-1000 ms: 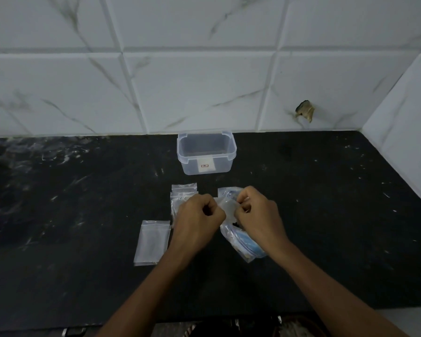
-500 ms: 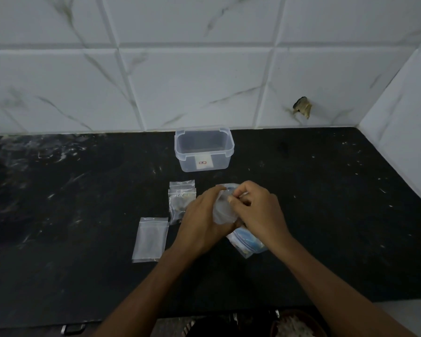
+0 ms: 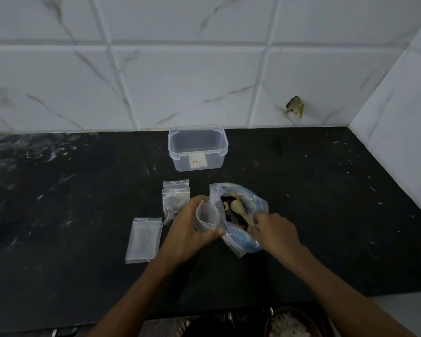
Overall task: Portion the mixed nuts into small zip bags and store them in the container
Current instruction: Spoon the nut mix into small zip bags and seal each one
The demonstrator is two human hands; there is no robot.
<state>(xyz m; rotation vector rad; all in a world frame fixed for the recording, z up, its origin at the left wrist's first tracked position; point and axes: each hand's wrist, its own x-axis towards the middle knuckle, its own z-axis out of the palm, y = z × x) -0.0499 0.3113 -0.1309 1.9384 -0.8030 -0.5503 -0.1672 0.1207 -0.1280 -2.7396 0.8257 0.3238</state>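
Since the earlier frame, the small zip bag (image 3: 206, 219) has been opened, gripped by the left hand (image 3: 188, 227), mouth pointing up-frame. The wooden spoon (image 3: 241, 211) is pinched by the right hand (image 3: 274, 231), its handle running toward lower right.

Clear lidless plastic container (image 3: 197, 150) at rear centre of black table (image 3: 326, 215), against tiled wall. Fwd-left: small filled zip bags (image 3: 175, 198); empty flat zip bag (image 3: 145, 239) further fwd-left. Large open nut bag (image 3: 238, 215) w/ wooden spoon (image 3: 240, 210) inside, right of filled bags.

Dim, bluish light; wide-angle edge bending
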